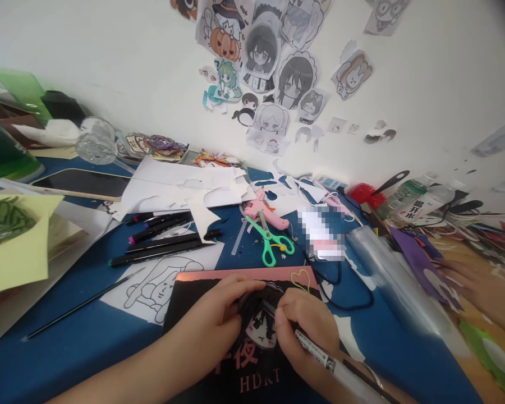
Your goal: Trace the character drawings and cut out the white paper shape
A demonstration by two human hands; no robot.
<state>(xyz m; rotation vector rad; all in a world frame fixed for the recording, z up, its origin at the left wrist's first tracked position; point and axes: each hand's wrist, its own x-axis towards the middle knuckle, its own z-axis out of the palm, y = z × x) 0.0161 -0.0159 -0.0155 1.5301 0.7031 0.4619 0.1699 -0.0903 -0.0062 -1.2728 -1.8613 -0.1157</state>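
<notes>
A dark-haired cartoon character cutout [261,332] lies on a black book [193,314] with a pink top strip and pink lettering. My left hand [221,311] pinches the cutout's left edge between thumb and fingers. In my right hand [309,320] is a pen [315,349] with a pale printed barrel, its tip end pointing at the dark hair. The exact contact of the tip is hard to make out. Just beyond the book lie green-handled scissors [273,241] and a pink glue gun [264,210].
Several black markers [160,249], a line drawing [160,286] and a thin black pen [84,303] lie at the left. A clear plastic roll [395,286] runs along the right. Another person's hand [483,286] is beyond it, near purple paper [412,261].
</notes>
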